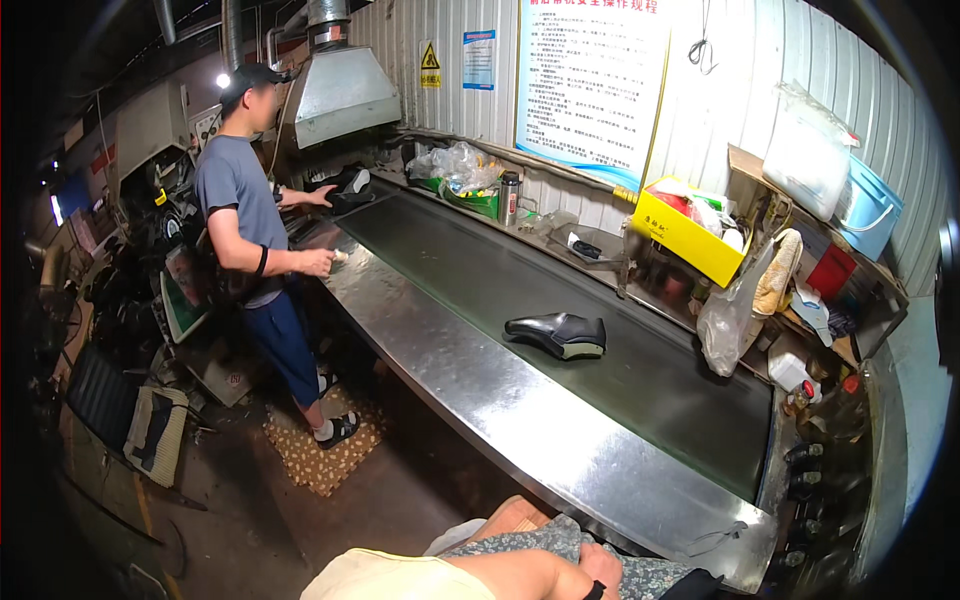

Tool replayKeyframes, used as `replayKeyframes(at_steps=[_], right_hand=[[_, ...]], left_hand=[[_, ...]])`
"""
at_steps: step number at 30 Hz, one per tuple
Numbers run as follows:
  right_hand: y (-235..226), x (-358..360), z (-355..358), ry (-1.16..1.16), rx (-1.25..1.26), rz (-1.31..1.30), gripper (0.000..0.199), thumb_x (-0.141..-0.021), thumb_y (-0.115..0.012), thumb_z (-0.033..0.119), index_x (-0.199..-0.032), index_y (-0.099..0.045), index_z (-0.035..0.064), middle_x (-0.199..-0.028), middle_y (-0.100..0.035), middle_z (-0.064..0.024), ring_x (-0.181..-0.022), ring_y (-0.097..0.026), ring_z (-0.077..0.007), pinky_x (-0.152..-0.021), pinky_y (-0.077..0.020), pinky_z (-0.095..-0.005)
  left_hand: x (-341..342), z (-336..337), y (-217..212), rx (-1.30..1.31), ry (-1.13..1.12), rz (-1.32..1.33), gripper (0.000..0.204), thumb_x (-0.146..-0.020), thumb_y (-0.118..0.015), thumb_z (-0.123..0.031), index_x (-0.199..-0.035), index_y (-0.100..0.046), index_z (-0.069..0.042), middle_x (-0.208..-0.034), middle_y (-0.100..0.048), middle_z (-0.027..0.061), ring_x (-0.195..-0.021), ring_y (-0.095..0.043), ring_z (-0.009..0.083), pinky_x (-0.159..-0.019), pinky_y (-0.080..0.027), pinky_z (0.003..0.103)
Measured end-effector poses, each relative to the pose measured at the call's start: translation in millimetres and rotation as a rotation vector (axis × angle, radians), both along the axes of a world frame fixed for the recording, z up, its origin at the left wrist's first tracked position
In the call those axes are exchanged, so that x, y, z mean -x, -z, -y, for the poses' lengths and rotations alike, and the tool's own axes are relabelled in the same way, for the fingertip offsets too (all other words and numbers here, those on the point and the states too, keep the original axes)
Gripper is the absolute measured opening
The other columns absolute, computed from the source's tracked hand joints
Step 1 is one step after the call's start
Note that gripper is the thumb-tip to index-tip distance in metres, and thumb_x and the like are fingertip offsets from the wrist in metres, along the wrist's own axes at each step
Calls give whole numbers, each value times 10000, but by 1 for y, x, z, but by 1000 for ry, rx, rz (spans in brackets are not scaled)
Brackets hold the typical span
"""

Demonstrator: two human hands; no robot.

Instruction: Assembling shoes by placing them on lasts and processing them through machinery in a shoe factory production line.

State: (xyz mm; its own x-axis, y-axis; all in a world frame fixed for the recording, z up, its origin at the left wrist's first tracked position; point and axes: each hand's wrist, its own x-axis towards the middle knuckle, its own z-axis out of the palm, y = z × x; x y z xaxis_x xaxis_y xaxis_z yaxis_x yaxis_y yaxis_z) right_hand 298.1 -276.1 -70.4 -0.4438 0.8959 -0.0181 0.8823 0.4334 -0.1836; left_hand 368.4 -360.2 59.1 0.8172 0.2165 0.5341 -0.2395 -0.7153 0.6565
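One hand of mine shows at the bottom edge, and by its arm, running from the yellow sleeve, I take it as my left hand [603, 568]. It lies against a dark floral cloth [560, 540], a black band at the wrist; its fingers are mostly hidden. My right hand is out of sight. Ahead of me a single black dress shoe [558, 334] lies on the dark green conveyor belt [640, 400], well apart from my hand. Between us runs a shiny metal ledge [530, 400].
At the far left end a co-worker [240, 190] reaches toward dark shoes [352, 188] beside a metal hood [340, 98]. Behind the belt stand a steel flask [508, 198], a yellow box [690, 232], a plastic bag [725, 325] and a blue bucket [868, 208]. Several dark shoes [803, 485] line the right end.
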Motion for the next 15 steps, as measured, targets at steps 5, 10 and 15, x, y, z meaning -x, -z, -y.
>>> replayKeyframes(at_steps=[5, 10, 15], right_hand=[[10, -9, -5, -18, 8, -22, 180, -810, -544, 292, -766, -583, 121, -762, -603, -81, -739, -649, -324, -628, -508, -450], [-26, 4, 1, -20, 34, -63, 182, -801, -556, 296, -758, -588, 123, -758, -604, -82, -735, -647, -324, -626, -505, -452], [-1, 2, 3, 25, -8, -57, 191, -790, -565, 302, -745, -588, 118, -751, -602, -88, -737, -645, -328, -630, -502, -451]], left_hand=[[-2, 1, 3, -71, 61, 441, 288, -795, -631, -289, -620, -552, -74, -603, -559, 140, -540, -542, 377, -502, -428, 471], [5, -2, -12, -120, 67, 579, 306, -797, -625, -264, -586, -514, -72, -578, -531, 130, -517, -520, 360, -494, -407, 464], [3, -1, 0, -200, 17, 590, 337, -781, -644, -245, -530, -496, -77, -536, -517, 131, -511, -519, 358, -499, -404, 466]])
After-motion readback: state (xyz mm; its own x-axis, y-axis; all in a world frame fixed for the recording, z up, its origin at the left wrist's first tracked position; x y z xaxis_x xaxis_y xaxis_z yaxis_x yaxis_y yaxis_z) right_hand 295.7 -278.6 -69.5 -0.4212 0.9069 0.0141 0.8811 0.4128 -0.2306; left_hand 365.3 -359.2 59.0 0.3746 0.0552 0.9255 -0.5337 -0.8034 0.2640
